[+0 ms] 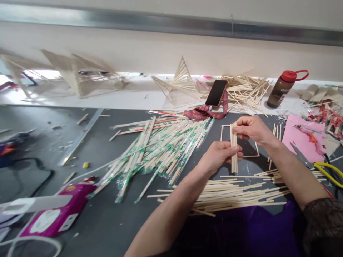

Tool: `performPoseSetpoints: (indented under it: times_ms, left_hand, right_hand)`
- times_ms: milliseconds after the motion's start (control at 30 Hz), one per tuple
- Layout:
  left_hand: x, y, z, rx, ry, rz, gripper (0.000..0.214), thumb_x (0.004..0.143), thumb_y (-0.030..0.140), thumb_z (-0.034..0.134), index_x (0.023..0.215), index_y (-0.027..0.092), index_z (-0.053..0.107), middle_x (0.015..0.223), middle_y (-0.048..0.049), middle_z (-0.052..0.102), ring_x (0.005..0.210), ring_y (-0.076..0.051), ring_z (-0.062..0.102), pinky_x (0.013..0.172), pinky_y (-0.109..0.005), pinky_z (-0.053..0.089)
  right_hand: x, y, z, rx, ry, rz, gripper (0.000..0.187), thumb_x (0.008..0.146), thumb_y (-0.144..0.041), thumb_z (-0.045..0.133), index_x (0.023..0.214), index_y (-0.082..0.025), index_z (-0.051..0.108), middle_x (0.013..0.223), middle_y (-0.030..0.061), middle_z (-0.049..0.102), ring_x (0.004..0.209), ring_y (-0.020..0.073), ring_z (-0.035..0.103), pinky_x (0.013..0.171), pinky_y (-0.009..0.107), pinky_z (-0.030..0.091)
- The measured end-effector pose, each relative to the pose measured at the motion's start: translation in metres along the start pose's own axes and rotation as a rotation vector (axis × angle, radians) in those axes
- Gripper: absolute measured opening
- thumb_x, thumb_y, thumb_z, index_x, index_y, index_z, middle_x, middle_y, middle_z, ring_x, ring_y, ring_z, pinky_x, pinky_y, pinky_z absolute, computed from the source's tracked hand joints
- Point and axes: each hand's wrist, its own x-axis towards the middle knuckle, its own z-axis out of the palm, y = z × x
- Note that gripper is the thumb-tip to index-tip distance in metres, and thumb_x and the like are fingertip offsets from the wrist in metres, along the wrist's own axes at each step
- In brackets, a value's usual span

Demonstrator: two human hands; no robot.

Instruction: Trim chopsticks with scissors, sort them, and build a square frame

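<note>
A small bundle of wooden chopsticks stands side by side between my two hands, raised over the table. My left hand grips its lower part, thumb in front and fingers behind. Near the top, my right hand pinches the same sticks. Behind them a rectangular frame of thin sticks lies on the dark table, partly hidden by my hands. Loose chopsticks are spread below my forearms. To the left is a heap of chopsticks in clear wrappers with green print.
A phone with a red lanyard lies at the back beside a stick pile. A bottle stands right of it. Scissors and a glue gun lie at right, a magenta power strip at left. Stick models line the wall.
</note>
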Motion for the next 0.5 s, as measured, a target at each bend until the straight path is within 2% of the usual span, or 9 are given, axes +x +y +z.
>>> performPoseSetpoints:
  times_ms: [200, 367, 500]
  left_hand:
    - [-0.003, 0.002, -0.004, 0.030, -0.022, -0.032, 0.030, 0.063, 0.036, 0.088, 0.078, 0.014, 0.074, 0.070, -0.0071, 0.077, 0.065, -0.019, 0.074, 0.063, -0.028, 0.057]
    - [-0.007, 0.005, -0.001, 0.036, 0.019, -0.036, 0.030, 0.061, 0.034, 0.087, 0.077, 0.013, 0.073, 0.068, -0.0074, 0.077, 0.063, -0.019, 0.073, 0.059, -0.026, 0.056]
    - [-0.008, 0.007, 0.000, 0.024, 0.067, -0.028, 0.034, 0.057, 0.035, 0.089, 0.076, 0.012, 0.072, 0.068, -0.0082, 0.077, 0.062, -0.019, 0.073, 0.056, -0.024, 0.056]
  right_hand:
    - [0.001, -0.002, -0.003, -0.194, -0.035, -0.023, 0.027, 0.072, -0.037, 0.069, 0.059, -0.019, 0.055, 0.052, -0.0069, 0.050, 0.045, 0.0060, 0.042, 0.046, 0.023, 0.030]
    - [-0.004, -0.007, 0.002, -0.402, 0.069, -0.145, 0.034, 0.079, -0.035, 0.068, 0.055, -0.018, 0.050, 0.052, -0.0076, 0.046, 0.053, 0.0066, 0.039, 0.054, 0.025, 0.026]
    - [-0.008, -0.006, 0.008, -0.550, 0.139, -0.278, 0.032, 0.082, -0.029, 0.063, 0.056, -0.018, 0.049, 0.059, -0.0053, 0.050, 0.058, 0.0077, 0.041, 0.058, 0.027, 0.026]
